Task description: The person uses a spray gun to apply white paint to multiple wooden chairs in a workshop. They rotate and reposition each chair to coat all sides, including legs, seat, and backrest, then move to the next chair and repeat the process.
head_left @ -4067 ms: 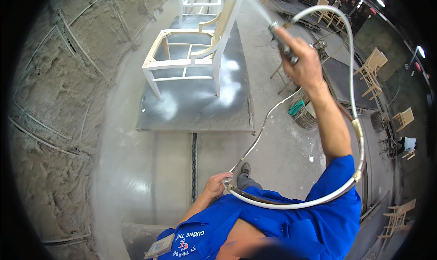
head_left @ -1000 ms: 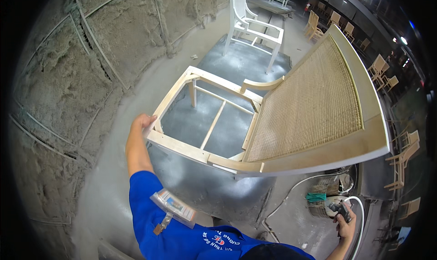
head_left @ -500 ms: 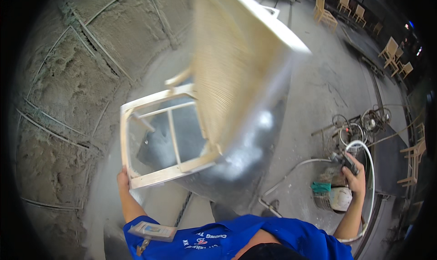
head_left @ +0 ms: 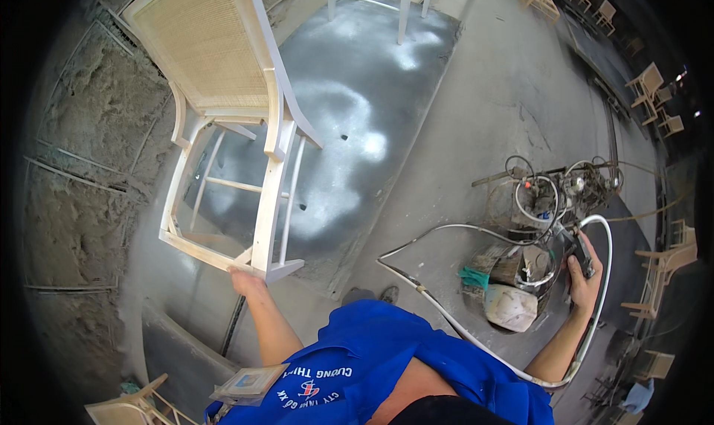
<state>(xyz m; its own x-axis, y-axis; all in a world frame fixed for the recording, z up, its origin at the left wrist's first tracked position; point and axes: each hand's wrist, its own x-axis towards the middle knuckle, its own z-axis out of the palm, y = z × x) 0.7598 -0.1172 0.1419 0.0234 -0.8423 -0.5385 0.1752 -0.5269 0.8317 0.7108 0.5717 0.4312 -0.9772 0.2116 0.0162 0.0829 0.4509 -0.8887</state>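
Note:
My left hand is closed around the near corner of the seat frame of a pale wooden chair. Its tall woven back leans up toward the far left, and the seat is an open frame with no panel in it. At the right, my right hand grips a dark spray gun with a white hose looping from it past my forearm. The gun is well apart from the chair, and its nozzle is hard to make out.
A dark board dusted with white lies beyond me, with a white-coated frame on legs at its far end. Spray equipment, a dirty white container and a hose occupy the right floor. Several wooden chairs stand farther right.
The chair has swung left and turned in my left hand, uncovering the board and the white-coated frame behind. My right hand still holds the spray gun at the right.

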